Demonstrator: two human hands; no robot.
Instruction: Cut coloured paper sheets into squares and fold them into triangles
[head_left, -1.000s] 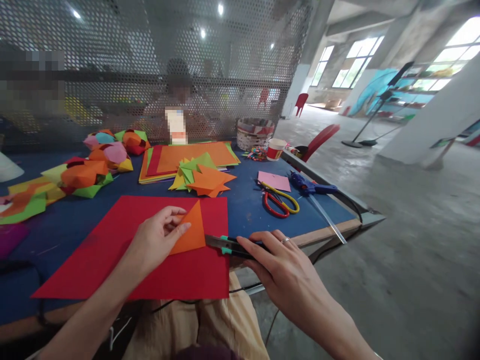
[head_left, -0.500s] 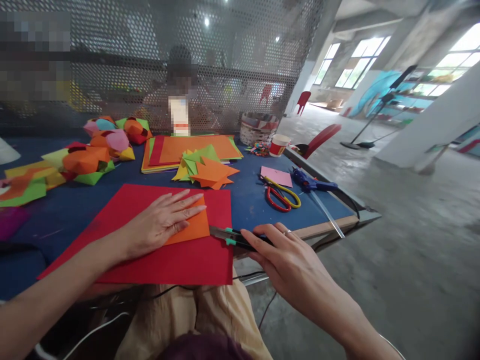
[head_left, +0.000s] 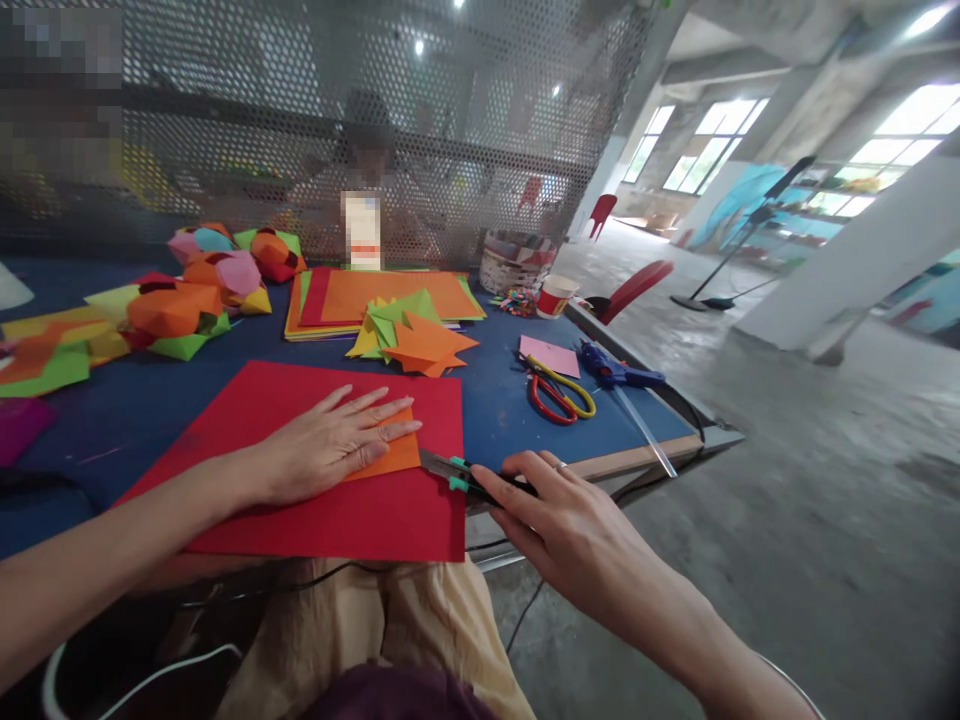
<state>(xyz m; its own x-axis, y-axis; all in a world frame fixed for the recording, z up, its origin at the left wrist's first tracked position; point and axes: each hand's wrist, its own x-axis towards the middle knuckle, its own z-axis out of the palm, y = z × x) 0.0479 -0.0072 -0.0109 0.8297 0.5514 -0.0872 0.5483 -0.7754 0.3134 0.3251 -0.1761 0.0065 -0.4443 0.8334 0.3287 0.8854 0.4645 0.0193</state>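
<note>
A large red sheet (head_left: pixel 405 520) lies at the front edge of the blue table, with a smaller orange paper (head_left: pixel 401 455) on it. My left hand (head_left: pixel 337 445) rests flat on the orange paper, fingers spread, covering much of it. In my right hand (head_left: pixel 551 500) is a black and teal utility knife (head_left: pixel 461 474), held low over the sheet's right edge. Its blade tip is at the orange paper's right edge; whether it touches cannot be made out.
Behind the red sheet are stacked coloured papers (head_left: pixel 427 293) and cut paper stars (head_left: pixel 431 345). Folded paper shapes (head_left: pixel 176 310) stand at left. Scissors (head_left: pixel 555 390), a blue glue gun (head_left: pixel 619 370), a paper cup (head_left: pixel 556 296) and a basket (head_left: pixel 517 260) are at right.
My left hand has shifted slightly right over the orange paper. The knife stays at the paper's right edge in my right hand. The camera view has moved a little.
</note>
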